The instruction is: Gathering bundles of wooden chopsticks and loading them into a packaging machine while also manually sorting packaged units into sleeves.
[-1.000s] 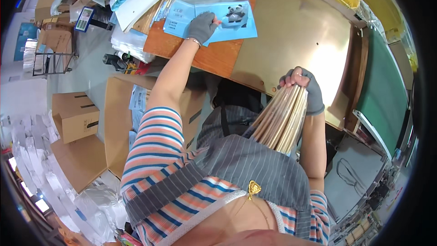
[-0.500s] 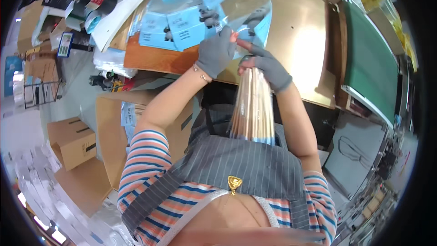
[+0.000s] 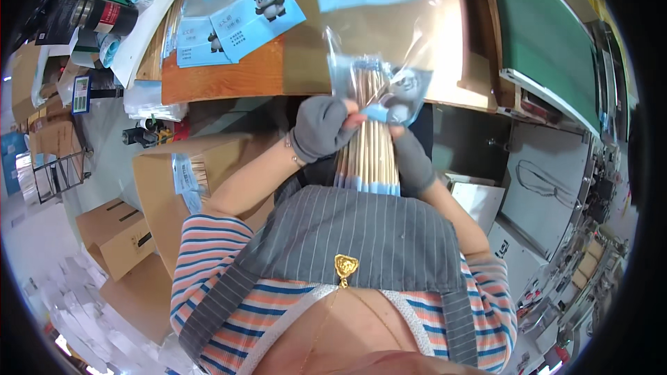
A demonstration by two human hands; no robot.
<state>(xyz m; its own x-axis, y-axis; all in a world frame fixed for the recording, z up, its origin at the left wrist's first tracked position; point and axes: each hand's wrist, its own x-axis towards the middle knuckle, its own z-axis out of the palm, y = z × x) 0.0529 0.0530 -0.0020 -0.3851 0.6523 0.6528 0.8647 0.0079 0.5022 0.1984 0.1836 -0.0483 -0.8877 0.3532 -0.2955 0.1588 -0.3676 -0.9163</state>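
Observation:
A bundle of thin wooden chopsticks (image 3: 368, 156) with blue lower ends stands before my apron, its far ends inside a clear plastic bag (image 3: 337, 66) with blue panels and a panda print. The bag's mouth sits around the bundle partway along its length. My left hand (image 3: 321, 128), in a grey fingerless glove, pinches the bag's near edge at the left side of the chopsticks. Along the right side, my right hand (image 3: 415, 160), gloved alike, closes on the bundle; its fingers are mostly hidden behind the sticks and the bag.
Several flat blue-printed bags (image 3: 257, 17) lie on the wooden table (image 3: 229, 83) at the far left. An open cardboard box (image 3: 160, 187) holding a packed bag stands left of me. At the right is a green board (image 3: 549, 42); a dark bottle (image 3: 111, 17) lies far left.
Both hands have come nearer to my body. A bag is now over the far ends of the chopsticks, which were bare of it before. The left hand has moved down to the bundle.

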